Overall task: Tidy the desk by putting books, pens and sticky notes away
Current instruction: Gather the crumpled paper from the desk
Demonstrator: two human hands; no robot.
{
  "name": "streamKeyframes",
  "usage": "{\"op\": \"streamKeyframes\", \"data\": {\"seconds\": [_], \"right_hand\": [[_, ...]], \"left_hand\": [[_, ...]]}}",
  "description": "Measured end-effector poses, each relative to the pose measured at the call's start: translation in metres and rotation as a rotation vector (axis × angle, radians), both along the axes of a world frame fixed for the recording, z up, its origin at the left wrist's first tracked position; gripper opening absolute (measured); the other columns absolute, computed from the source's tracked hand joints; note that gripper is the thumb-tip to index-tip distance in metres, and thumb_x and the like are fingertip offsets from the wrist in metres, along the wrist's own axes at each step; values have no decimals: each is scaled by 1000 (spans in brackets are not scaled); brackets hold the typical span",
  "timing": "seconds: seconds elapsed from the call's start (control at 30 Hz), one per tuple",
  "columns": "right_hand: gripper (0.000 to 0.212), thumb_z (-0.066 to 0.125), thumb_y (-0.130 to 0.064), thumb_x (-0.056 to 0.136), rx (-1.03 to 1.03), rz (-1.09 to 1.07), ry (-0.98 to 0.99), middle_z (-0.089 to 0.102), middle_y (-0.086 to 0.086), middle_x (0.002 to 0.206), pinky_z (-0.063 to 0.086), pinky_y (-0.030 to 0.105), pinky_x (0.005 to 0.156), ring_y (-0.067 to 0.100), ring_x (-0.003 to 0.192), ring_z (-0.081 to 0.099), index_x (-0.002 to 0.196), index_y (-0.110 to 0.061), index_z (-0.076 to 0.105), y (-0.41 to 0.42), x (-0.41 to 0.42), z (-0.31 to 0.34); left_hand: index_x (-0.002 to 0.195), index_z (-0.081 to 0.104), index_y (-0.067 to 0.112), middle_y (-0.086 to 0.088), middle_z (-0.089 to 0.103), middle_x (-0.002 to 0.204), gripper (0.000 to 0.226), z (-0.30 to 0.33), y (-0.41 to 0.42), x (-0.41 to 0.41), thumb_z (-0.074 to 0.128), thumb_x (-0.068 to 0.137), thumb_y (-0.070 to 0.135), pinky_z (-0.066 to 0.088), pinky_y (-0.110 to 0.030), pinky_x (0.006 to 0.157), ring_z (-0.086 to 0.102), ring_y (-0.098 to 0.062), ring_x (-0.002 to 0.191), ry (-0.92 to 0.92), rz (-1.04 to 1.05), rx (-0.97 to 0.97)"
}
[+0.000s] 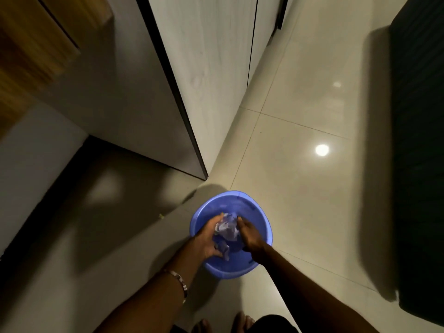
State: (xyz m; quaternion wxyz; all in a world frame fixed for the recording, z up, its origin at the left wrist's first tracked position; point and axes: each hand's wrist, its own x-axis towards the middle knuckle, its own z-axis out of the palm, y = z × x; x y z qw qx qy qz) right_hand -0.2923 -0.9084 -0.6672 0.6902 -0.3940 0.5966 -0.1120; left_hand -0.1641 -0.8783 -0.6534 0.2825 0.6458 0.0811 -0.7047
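Gripping a crumpled cloth (227,227) between curled fingers of left hand (208,239) and right hand (249,236), inside a blue bucket (260,218) on floor tiles (300,188)

bucket (230,267) on floor (300,188), just before cabinet (211,68) corner | cloth (227,228) in bucket, between left hand (206,239) and right hand (251,236) | bare toes (241,320) at near edge, behind bucket
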Motion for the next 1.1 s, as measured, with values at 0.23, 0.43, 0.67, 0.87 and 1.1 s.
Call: {"op": "streamKeyframes", "data": {"seconds": [0.23, 0.43, 0.67, 0.87, 1.1], "right_hand": [[27, 45, -19, 98, -129, 165, 137, 58, 2, 73, 37, 25, 58, 13, 69, 49, 79, -14, 63, 0, -2, 54], [26, 49, -16, 97, -230, 278, 241, 55, 6, 73, 33, 12, 51, 11, 63, 45, 74, -7, 56, 0, -8, 162], [21, 53, -27, 93, -318, 293, 295, 67, 1, 94, 40, 24, 77, 15, 87, 58, 102, -14, 67, 1, 5, 292], [27, 54, -31, 93, -385, 298, 286, 70, 2, 104, 45, 29, 86, 18, 94, 61, 108, -14, 67, 7, 17, 401], [28, 54, -31, 91, -464, 301, 254, 70, 3, 104, 47, 30, 85, 16, 90, 60, 110, -14, 66, 11, 29, 501]], "left_hand": [[113, 58, 20, -3, 58, 109, 30, 68, 3, -5, 53, 93, 42, 45, -30, 74, 52, -21, 97, -190, -6, -43], [83, 62, 17, 2, 58, 73, 10, 161, 12, -6, 60, 90, 24, 40, -26, 58, 52, -16, 71, -419, -29, -185], [86, 63, 16, -5, 65, 87, 11, 291, 19, -5, 68, 83, 25, 48, -31, 73, 60, -21, 80, -441, 78, -275], [96, 62, 14, -2, 58, 78, 25, 406, 35, 0, 68, 81, 32, 44, -26, 59, 53, -16, 64, -438, 116, -304], [85, 57, 21, 2, 56, 85, 17, 508, 46, 13, 64, 85, 36, 43, -31, 74, 51, -16, 82, -490, 128, -388]]}}
